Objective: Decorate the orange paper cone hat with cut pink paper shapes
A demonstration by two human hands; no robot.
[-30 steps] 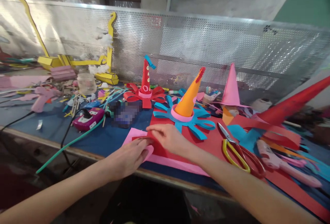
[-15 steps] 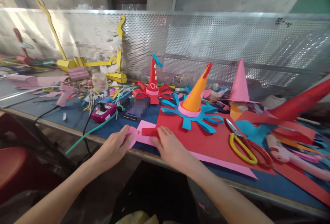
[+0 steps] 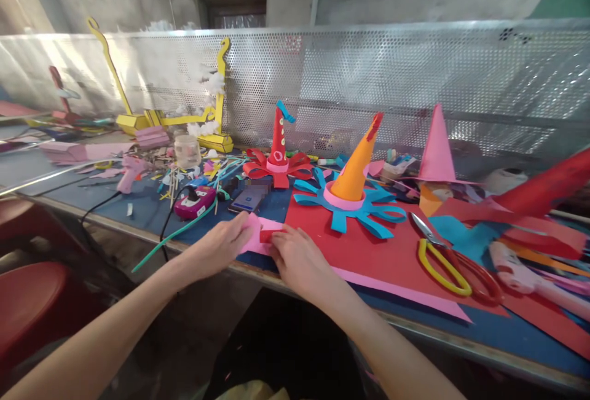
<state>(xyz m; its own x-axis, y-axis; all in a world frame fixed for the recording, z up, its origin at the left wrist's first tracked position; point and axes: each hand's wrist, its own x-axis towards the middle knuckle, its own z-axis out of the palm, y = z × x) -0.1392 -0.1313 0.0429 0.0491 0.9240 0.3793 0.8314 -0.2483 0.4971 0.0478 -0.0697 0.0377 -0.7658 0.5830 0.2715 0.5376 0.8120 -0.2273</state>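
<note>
My left hand (image 3: 221, 245) pinches the curled corner of a pink paper sheet (image 3: 258, 234) at the table's near edge. My right hand (image 3: 297, 255) is closed on a small red paper strip (image 3: 267, 235) lying on that pink corner. Both papers join a large red sheet (image 3: 369, 252) that lies over the pink one. An orange paper cone on a blue flower base (image 3: 353, 188) stands on the red sheet just beyond my right hand.
Yellow-handled scissors (image 3: 442, 258) and a pink glue gun (image 3: 520, 277) lie to the right. A red cone hat (image 3: 278, 151), a pink cone (image 3: 436, 148), a magenta device with a cable (image 3: 196, 201) and paper scraps crowd the blue table (image 3: 138, 209). A perforated metal screen (image 3: 369, 80) backs it. A red stool (image 3: 32, 301) stands at lower left.
The view has shifted, and my hands now sit nearer the table's near edge. My left hand has curled the pink corner up; my right hand now pinches the red strip.
</note>
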